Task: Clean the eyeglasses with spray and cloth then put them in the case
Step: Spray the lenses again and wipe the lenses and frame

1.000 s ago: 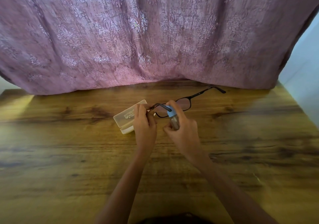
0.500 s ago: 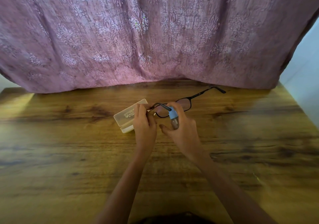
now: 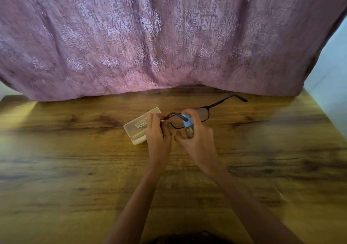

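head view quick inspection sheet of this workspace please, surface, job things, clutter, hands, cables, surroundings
surface: wooden table, dark grain, patch of light at far left.
job's things: eyeglasses held, arms unfolded; spray bottle with a blue top, close to a lens; pale case lying on the table, just left of the eyeglasses; cleaning cloth not seen.
clutter: nothing seen.
grippers: left hand pinches the eyeglasses at their left end; right hand grips the spray bottle, a finger on its top.
cables: nothing seen.
surroundings: pink patterned curtain along the table's far edge; pale wall at right.
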{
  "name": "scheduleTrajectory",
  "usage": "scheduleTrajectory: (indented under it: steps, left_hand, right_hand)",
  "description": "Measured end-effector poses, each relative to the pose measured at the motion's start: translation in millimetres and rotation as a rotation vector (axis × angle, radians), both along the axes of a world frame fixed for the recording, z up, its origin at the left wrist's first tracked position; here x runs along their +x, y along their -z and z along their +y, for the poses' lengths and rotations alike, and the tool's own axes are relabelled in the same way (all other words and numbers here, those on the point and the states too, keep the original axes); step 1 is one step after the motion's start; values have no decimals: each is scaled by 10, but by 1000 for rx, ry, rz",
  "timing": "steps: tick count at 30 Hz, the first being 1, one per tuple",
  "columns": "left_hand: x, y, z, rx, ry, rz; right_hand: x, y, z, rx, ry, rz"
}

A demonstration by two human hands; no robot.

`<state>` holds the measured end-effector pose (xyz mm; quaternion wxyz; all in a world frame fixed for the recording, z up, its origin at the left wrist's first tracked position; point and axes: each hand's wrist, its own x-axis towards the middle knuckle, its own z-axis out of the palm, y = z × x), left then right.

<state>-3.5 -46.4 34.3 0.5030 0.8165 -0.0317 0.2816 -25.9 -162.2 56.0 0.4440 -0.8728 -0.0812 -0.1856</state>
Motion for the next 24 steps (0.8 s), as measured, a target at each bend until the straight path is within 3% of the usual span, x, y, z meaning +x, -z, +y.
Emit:
scheduleTrajectory:
  steps: [18, 24]
  left_hand:
    - [33, 85, 28, -35, -3, 1]
    - [31, 83, 36, -26, -12, -1]
  right_hand:
    - [37, -3, -263, 56, -12, 97]
    - [17, -21, -416, 5, 3, 37]
